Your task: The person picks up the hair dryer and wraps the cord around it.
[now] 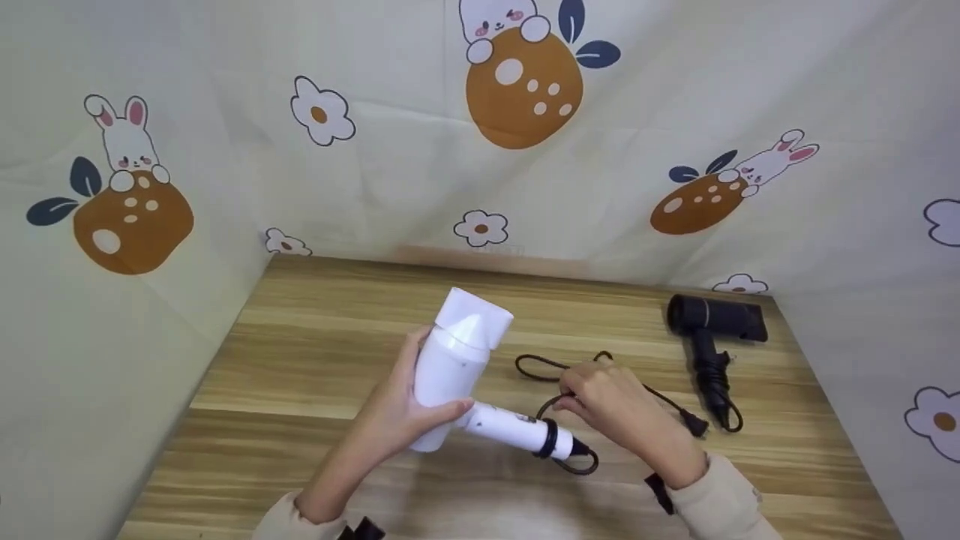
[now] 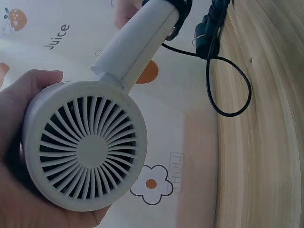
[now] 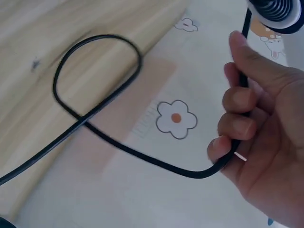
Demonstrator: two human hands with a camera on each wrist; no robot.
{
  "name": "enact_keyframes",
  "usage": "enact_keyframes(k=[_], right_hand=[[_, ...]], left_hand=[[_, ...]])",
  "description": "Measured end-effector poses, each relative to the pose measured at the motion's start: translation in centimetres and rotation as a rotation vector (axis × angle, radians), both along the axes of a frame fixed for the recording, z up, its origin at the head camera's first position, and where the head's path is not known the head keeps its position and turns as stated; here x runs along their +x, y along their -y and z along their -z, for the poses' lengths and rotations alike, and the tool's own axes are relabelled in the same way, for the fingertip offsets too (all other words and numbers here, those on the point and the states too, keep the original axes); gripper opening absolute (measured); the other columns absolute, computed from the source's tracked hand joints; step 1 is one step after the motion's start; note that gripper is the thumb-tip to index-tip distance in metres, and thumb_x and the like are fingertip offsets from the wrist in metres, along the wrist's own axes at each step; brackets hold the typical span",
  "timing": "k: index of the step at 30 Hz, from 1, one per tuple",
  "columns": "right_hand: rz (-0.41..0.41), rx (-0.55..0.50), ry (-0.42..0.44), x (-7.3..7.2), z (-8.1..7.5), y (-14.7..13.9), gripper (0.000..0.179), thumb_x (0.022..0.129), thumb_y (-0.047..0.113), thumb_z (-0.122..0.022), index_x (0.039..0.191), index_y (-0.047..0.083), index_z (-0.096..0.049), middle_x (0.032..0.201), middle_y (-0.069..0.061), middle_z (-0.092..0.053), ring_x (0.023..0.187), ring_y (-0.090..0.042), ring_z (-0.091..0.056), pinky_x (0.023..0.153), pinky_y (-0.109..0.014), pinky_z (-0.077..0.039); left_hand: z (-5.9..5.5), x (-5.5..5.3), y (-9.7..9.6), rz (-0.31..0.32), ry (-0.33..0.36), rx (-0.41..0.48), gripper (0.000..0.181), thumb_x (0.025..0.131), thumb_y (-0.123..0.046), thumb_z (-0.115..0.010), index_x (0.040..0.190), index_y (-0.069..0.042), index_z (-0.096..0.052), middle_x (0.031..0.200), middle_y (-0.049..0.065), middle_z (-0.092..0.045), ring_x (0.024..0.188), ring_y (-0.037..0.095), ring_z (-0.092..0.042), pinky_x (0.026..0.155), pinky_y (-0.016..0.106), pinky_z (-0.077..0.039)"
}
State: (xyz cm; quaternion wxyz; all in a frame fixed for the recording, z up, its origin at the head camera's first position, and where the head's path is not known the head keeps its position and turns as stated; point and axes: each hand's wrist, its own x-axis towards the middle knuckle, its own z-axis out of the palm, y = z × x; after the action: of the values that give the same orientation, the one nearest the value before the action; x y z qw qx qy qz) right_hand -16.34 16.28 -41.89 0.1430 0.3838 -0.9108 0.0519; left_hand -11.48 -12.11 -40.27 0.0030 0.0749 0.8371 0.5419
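Note:
My left hand [image 1: 397,412] grips the barrel of a white hair dryer [image 1: 452,371], holding it above the table with its nozzle pointing away. In the left wrist view, the fingers and thumb wrap round the barrel beside the slatted round grille [image 2: 91,152]. The dryer's handle slants to the right, and several turns of black cord circle its end. My right hand [image 1: 611,397] holds the loose black power cord [image 3: 142,156], with curled fingers round it in the right wrist view. Past the hand, the cord makes a loop and runs to a plug [image 1: 694,425].
A black hair dryer [image 1: 724,319] lies at the back right of the wooden table [image 1: 315,315], its cord wound round its handle. Patterned cloth [image 1: 390,180] with rabbits, fruit and flowers hangs behind the table and along both sides.

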Motion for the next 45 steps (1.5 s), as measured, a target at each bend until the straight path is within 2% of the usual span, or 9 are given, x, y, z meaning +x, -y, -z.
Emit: enact_keyframes(k=[6,11,15,22,28,32,39,41,45], right_hand=[[0.073,0.022,-0.095,-0.3,-1.1,-0.1,0.026,0.072,0.032,-0.075,0.066,0.012,-0.059,0.065,0.004,-0.053,0.06,-0.013,-0.05,0.061,-0.031,-0.045],[0.13,-0.125,-0.032,-0.2,-2.1,-0.2,0.031,0.076,0.035,-0.073,0.062,0.016,-0.053,0.052,0.009,-0.049,0.044,-0.003,-0.037,0.044,-0.021,-0.033],[0.072,-0.249,0.003,0.2,-2.4,0.1,0.027,0.081,0.031,-0.07,0.064,0.017,-0.053,0.051,0.012,-0.051,0.042,0.004,-0.03,0.04,-0.014,-0.025],[-0.05,-0.379,-0.007,0.8,-2.3,1.2,0.019,0.083,0.021,-0.069,0.071,0.017,-0.055,0.057,0.013,-0.051,0.048,0.005,-0.035,0.044,-0.01,-0.029],[-0.03,-0.393,0.011,2.2,-2.5,1.6,0.021,0.085,0.015,-0.067,0.07,0.017,-0.052,0.057,0.014,-0.038,0.049,0.005,-0.029,0.045,-0.009,-0.022],[-0.015,-0.413,0.084,3.3,-2.7,1.9,0.015,0.087,0.011,-0.062,0.075,0.016,-0.056,0.057,0.014,-0.044,0.05,0.005,-0.033,0.046,-0.009,-0.028],[-0.122,-0.45,0.175,4.7,-1.7,3.1,0.007,0.089,0.008,-0.059,0.084,0.013,-0.059,0.058,0.011,-0.049,0.051,0.009,-0.036,0.047,-0.005,-0.032],[-0.114,-0.458,0.237,4.8,-1.2,3.2,0.007,0.09,0.009,-0.058,0.084,0.012,-0.059,0.06,0.01,-0.052,0.053,0.008,-0.041,0.048,-0.006,-0.036],[-0.065,-0.505,0.43,4.7,-0.6,3.2,0.012,0.094,0.016,-0.054,0.085,0.01,-0.06,0.069,0.006,-0.064,0.061,0.0,-0.057,0.058,-0.014,-0.049]], left_hand=[[0.9,-0.5,-0.2,-0.046,0.01,-0.016,0.093,0.067,-0.031,-0.081,0.141,-0.02,-0.026,0.102,0.011,-0.059,0.083,0.022,-0.06,0.063,0.032,-0.052],[1.9,-1.1,-0.4,-0.084,0.018,-0.029,0.094,0.068,-0.031,-0.081,0.143,-0.019,-0.025,0.105,0.012,-0.059,0.086,0.024,-0.061,0.066,0.035,-0.054],[2.6,-1.5,-0.5,-0.129,0.015,0.007,0.095,0.07,-0.027,-0.08,0.144,-0.014,-0.022,0.111,0.015,-0.056,0.092,0.027,-0.059,0.071,0.041,-0.054],[2.4,-1.8,-1.3,-0.16,-0.032,-0.012,0.092,0.07,-0.028,-0.079,0.142,-0.014,-0.025,0.108,0.013,-0.057,0.092,0.025,-0.059,0.07,0.038,-0.053],[2.1,-2.1,-0.7,-0.263,-0.067,-0.03,0.088,0.071,-0.028,-0.079,0.141,-0.012,-0.027,0.108,0.014,-0.058,0.091,0.027,-0.06,0.071,0.04,-0.052],[2.0,-2.3,-0.1,-0.327,-0.058,0.017,0.09,0.072,-0.024,-0.079,0.142,-0.011,-0.024,0.113,0.015,-0.057,0.095,0.029,-0.059,0.075,0.043,-0.052],[1.5,-2.0,-0.2,-0.364,-0.103,0.088,0.09,0.07,-0.022,-0.081,0.141,-0.014,-0.025,0.118,0.011,-0.055,0.098,0.027,-0.058,0.079,0.044,-0.051],[1.3,-1.8,-0.1,-0.373,-0.133,0.123,0.09,0.07,-0.022,-0.081,0.14,-0.014,-0.026,0.117,0.011,-0.055,0.098,0.027,-0.058,0.079,0.044,-0.051],[0.7,-1.5,0.2,-0.374,-0.164,0.245,0.092,0.071,-0.019,-0.081,0.143,-0.016,-0.023,0.12,0.01,-0.051,0.101,0.026,-0.055,0.082,0.044,-0.049]])
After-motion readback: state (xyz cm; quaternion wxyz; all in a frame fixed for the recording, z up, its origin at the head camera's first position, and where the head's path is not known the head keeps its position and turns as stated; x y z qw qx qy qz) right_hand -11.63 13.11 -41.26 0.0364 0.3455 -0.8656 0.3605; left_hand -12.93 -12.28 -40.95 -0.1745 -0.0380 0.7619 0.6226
